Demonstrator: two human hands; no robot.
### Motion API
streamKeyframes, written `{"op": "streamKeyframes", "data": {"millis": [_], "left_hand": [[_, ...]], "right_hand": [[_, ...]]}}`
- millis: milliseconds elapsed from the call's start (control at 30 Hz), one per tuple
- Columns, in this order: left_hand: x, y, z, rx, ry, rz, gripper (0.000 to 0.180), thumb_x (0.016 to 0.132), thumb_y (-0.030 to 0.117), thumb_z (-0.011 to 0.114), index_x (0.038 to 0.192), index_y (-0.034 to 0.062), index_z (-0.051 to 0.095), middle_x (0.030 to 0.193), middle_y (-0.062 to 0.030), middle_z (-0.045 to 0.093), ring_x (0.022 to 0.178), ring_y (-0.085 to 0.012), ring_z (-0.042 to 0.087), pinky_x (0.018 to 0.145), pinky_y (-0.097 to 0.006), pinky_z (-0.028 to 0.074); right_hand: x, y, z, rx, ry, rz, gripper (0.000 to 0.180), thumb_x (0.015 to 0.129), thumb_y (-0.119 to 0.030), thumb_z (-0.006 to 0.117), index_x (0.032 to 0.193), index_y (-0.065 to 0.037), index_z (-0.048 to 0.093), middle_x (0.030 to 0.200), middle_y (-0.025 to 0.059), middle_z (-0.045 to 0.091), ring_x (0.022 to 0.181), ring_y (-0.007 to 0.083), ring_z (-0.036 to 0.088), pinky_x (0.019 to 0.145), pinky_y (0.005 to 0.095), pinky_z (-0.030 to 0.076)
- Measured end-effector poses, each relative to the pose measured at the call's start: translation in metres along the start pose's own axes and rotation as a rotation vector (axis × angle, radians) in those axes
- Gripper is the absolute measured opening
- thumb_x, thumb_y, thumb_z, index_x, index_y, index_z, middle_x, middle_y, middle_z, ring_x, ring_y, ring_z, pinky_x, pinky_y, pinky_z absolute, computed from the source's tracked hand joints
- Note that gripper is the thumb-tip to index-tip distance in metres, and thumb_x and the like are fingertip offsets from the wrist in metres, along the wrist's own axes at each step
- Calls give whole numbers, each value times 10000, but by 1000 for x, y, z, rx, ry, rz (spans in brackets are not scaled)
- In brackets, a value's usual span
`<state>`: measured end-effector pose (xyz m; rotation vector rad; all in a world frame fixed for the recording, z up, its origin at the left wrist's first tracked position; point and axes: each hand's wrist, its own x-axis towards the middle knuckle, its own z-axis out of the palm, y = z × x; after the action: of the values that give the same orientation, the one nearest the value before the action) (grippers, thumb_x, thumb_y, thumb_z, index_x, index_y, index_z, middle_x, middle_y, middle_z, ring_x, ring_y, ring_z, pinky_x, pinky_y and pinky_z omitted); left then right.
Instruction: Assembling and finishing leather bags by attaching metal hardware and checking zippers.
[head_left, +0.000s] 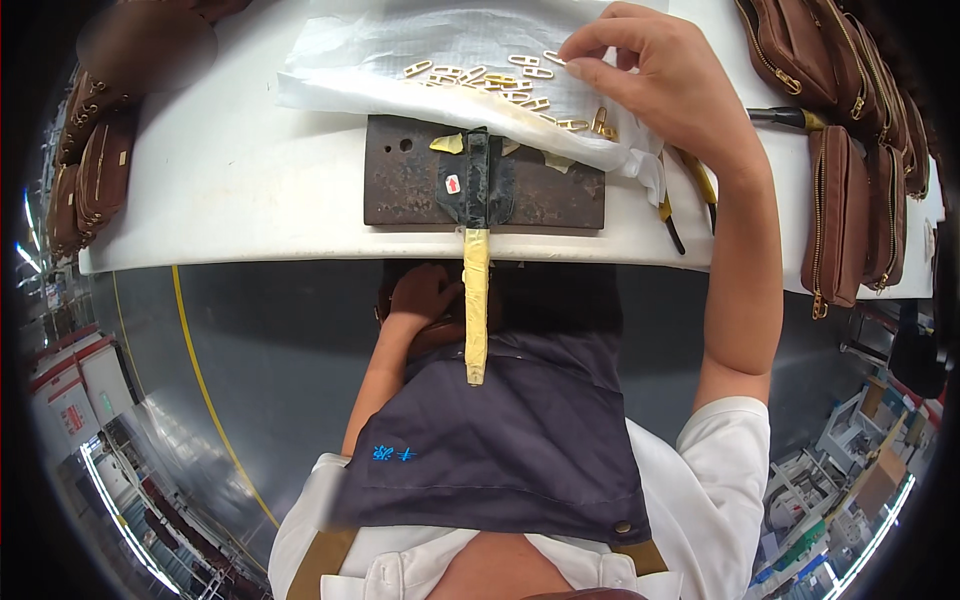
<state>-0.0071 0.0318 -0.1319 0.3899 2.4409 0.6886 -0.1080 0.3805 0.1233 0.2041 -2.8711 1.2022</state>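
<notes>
My right hand reaches over a white plastic sheet. Its thumb and forefinger are pinched on a gold zipper pull at the sheet's far right part. Several more gold zipper pulls lie scattered on the sheet, just left of that hand. Below the table's near edge, my left hand is closed on a brown leather item in my lap. Shadow and the hand itself hide much of this item, so its full shape does not show.
A dark metal plate lies at the table's near edge, bearing a black tool with a yellow taped handle that juts over my apron. Yellow-handled tools lie right of it. Brown zippered pouches stand right; more pouches are left.
</notes>
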Motion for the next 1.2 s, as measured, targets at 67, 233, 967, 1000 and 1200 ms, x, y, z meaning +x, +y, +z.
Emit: {"op": "streamKeyframes", "data": {"millis": [67, 233, 967, 1000, 1200], "left_hand": [[1, 2, -1, 2, -6, -3, 386, 859, 440, 675, 810, 58, 699, 864, -183, 671, 854, -380, 649, 775, -489, 508], [1, 2, -1, -2, 2, -12, 381, 855, 434, 677, 810, 57, 707, 868, -186, 677, 854, -381, 654, 771, -492, 510], [5, 0, 4, 90, 12, 30, 383, 868, 440, 680, 834, 59, 694, 873, -175, 683, 869, -371, 656, 776, -487, 513], [-2, -8, 5, 96, 23, 5, 375, 866, 433, 683, 833, 60, 694, 872, -176, 686, 863, -373, 658, 771, -489, 515], [1, 0, 2, 73, 37, 24, 381, 859, 441, 685, 822, 62, 694, 859, -178, 688, 838, -377, 661, 756, -494, 516]], "right_hand": [[1, -2, 4, 37, -27, -6, 170, 845, -104, 709, 953, 22, 747, 852, 151, 669, 765, 260, 640, 702, 345, 511], [0, -4, 14, -146, 31, -270, 156, 854, -127, 687, 881, 17, 740, 848, 157, 655, 840, 309, 636, 757, 388, 512], [-11, -18, -22, -138, 8, -66, 102, 797, -77, 735, 877, -14, 737, 864, 119, 659, 846, 252, 630, 761, 339, 502], [4, 3, -4, -119, -10, -92, 102, 797, -77, 735, 877, -14, 737, 864, 119, 659, 846, 252, 630, 761, 339, 502], [-4, 13, 5, -231, 28, -329, 114, 835, -75, 719, 934, -18, 711, 851, 47, 624, 769, 165, 565, 697, 309, 473]]}}
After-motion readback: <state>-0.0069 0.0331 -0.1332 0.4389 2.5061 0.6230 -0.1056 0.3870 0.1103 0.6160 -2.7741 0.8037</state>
